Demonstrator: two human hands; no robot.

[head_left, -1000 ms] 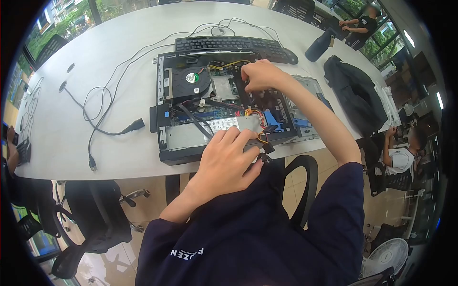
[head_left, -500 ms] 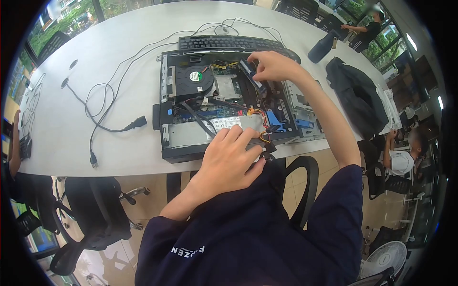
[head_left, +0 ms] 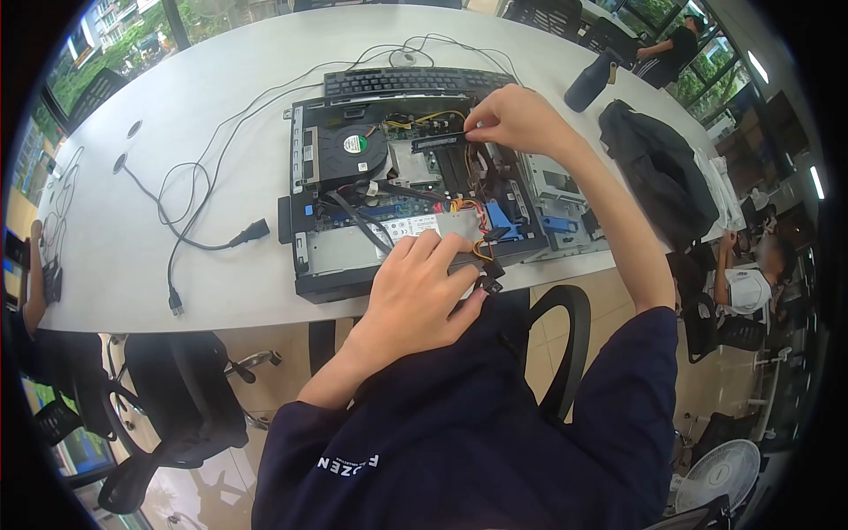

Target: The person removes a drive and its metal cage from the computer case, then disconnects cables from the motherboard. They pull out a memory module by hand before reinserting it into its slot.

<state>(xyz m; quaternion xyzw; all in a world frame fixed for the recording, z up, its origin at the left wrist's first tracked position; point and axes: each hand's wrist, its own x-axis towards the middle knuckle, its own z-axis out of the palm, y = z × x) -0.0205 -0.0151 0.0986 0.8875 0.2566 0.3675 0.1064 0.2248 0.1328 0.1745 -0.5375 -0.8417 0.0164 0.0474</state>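
Observation:
An opened desktop computer case (head_left: 331,287) lies flat on the table in front of me. My right hand (head_left: 521,124) pinches one end of a memory module (head_left: 437,141), a thin dark stick held level above the board, close to the memory slots. Along the near side, my left hand (head_left: 415,291) rests with fingers stretched over the metal power supply (head_left: 340,253). Black cable connectors (head_left: 491,284) hang beside its thumb. Inside the case sit a round black blower fan (head_left: 344,152), several coloured wires and a blue plastic latch (head_left: 503,223).
A keyboard (head_left: 397,82) sits behind the case. Loose cables with a black power plug (head_left: 252,231) spread on the left. A dark bottle (head_left: 590,84), a black bag (head_left: 658,177) and a metal panel (head_left: 565,190) are on the right. Other people sit or stand farther off.
My right hand has turned the memory module from a steep slant to nearly level and shifted it slightly left. The left hand stays on the power supply.

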